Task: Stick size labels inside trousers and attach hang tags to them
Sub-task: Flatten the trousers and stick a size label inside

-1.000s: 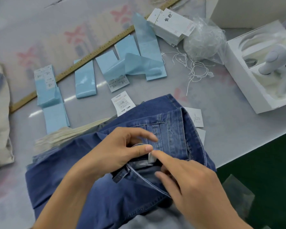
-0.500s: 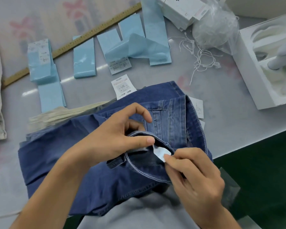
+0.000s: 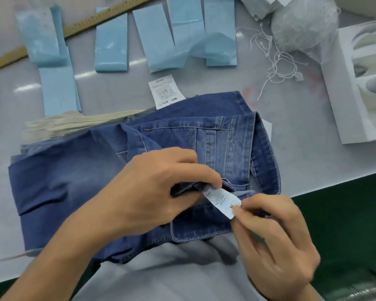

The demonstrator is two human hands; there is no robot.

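Folded blue denim trousers (image 3: 78, 183) lie at the table's near edge, waistband toward me. My left hand (image 3: 154, 187) grips the waistband and holds it folded open. A white sewn-in care label (image 3: 223, 199) sticks out from inside the waistband. My right hand (image 3: 271, 231) pinches the label's free end between thumb and fingers and holds it stretched out to the right. A white hang tag (image 3: 164, 90) lies flat just beyond the trousers, partly under them.
Several pale blue label sheets (image 3: 111, 44) lie in a row at the back, beside a wooden ruler (image 3: 91, 22). A bag of white strings (image 3: 300, 25) with loose strings sits back right. A white foam box (image 3: 343, 88) stands at the right. Beige folded cloth (image 3: 74, 123) lies behind the trousers.
My right hand has drawn the white care label further out of the waistband to the right. My left hand has closed down on the waistband. The view has tilted closer.
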